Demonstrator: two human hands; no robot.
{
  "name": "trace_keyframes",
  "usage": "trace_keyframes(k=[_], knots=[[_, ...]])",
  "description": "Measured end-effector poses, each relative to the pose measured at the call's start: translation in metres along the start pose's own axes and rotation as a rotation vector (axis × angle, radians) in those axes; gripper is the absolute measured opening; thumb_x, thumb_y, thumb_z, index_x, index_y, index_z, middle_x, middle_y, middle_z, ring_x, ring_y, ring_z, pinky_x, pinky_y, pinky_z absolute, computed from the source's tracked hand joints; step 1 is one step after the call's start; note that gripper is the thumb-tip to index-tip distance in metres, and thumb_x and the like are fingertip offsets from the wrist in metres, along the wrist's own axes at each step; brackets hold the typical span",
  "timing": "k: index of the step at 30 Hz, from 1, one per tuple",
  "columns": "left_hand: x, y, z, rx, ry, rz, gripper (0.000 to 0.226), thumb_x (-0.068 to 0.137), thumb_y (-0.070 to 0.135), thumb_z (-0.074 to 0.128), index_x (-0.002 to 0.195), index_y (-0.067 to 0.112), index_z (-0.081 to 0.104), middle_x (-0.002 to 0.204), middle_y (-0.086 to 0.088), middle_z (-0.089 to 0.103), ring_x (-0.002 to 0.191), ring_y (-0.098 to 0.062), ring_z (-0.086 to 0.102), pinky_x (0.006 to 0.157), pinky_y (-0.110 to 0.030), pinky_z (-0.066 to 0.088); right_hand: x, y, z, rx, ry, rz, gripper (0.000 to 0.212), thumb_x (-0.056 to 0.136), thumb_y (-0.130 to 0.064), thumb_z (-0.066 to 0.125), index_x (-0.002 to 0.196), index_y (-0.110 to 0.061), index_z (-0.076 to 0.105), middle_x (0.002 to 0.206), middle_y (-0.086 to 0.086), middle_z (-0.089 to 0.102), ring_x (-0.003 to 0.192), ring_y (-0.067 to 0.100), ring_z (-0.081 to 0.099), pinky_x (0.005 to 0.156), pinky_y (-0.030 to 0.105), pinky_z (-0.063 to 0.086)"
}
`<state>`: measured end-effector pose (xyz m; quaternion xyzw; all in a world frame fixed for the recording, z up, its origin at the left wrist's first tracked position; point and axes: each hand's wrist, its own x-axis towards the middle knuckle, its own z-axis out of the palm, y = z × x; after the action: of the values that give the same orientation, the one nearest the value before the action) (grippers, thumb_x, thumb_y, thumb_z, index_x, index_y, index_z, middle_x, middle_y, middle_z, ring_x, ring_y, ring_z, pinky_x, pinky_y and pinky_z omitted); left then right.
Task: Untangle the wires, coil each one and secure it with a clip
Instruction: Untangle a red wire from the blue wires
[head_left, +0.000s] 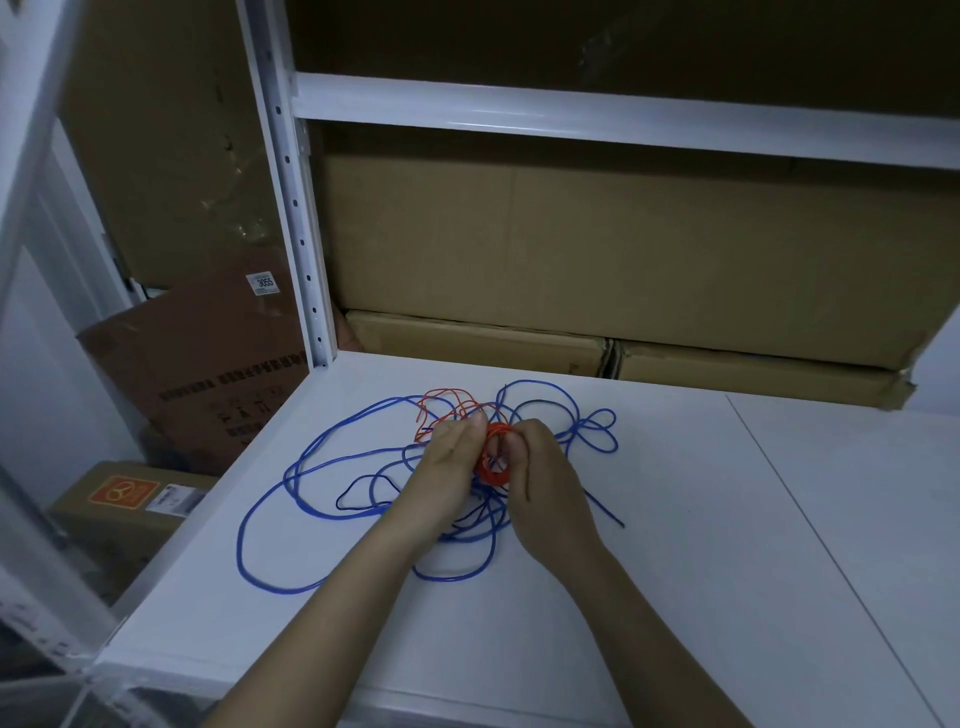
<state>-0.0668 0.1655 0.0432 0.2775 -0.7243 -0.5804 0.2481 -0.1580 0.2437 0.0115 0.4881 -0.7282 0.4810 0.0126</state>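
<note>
1. I see the tangled blue wire (332, 457) spread on the white shelf board (727, 519).
2. The small red wire coil (493, 457) sits between my left hand (449, 462) and right hand (540, 478).
3. Brown cardboard boxes (571, 249) stand behind.

Dim storeroom, white metal shelving.
White shelf surface (727, 519) under hands; cardboard boxes (597, 249) stacked beyond them; upright (291, 197) far-left.

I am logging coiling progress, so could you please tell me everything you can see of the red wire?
The red wire is thin and looks plastic-coated, bright orange-red. Most of it is wound into a small tight coil held upright between the left hand and the right hand, both gripping it just above the white shelf surface. Its uncoiled tail loops loosely beyond the hands, lying on the shelf and crossing the blue wire. No clip is visible on it.
</note>
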Motion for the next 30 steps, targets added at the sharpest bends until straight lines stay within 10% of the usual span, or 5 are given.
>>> trace_keyframes(k=[6, 15, 24, 30], knots=[[-0.001, -0.005, -0.002, 0.197, 0.057, 0.220, 0.031, 0.104, 0.028, 0.031, 0.078, 0.028, 0.049, 0.075, 0.009, 0.052, 0.069, -0.001, 0.049, 0.064, -0.013, 0.037, 0.001, -0.007, 0.003, 0.028, -0.039, 0.076, 0.017, 0.103, -0.030, 0.027, 0.096, -0.025, 0.042, 0.078, -0.011, 0.054, 0.069, 0.002, 0.053, 0.060, 0.015, 0.038], [0.011, -0.013, 0.010, 0.406, -0.169, 0.258, 0.033, 0.103, 0.035, 0.028, 0.117, 0.016, 0.050, 0.096, 0.001, 0.061, 0.084, -0.014, 0.058, 0.078, -0.033, 0.045, -0.001, 0.018, -0.007, 0.119, -0.016, 0.186, 0.025, 0.101, -0.037, 0.027, 0.097, -0.023, 0.048, 0.080, -0.007, 0.059, 0.071, 0.009, 0.058, 0.067, 0.028, 0.046], [0.010, -0.003, 0.116, 0.132, -0.318, 0.194, 0.024, 0.104, 0.032, 0.030, 0.091, 0.028, 0.051, 0.069, 0.010, 0.055, 0.055, 0.001, 0.052, 0.055, -0.017, 0.043, -0.048, 0.058, -0.072, 0.208, 0.260, 0.365, 0.044, 0.096, -0.046, 0.021, 0.093, -0.017, 0.055, 0.059, -0.013, 0.054, 0.054, 0.008, 0.050, 0.054, 0.034, 0.042], [0.003, 0.013, 0.216, 0.209, -0.446, 0.252, 0.024, 0.103, 0.037, 0.028, 0.087, 0.030, 0.044, 0.075, 0.003, 0.057, 0.066, -0.008, 0.054, 0.076, -0.046, 0.050, -0.079, 0.109, -0.162, 0.237, 0.257, 0.436, 0.041, 0.105, -0.030, 0.024, 0.092, -0.004, 0.052, 0.063, 0.005, 0.052, 0.050, 0.007, 0.046, 0.052, 0.019, 0.039]])
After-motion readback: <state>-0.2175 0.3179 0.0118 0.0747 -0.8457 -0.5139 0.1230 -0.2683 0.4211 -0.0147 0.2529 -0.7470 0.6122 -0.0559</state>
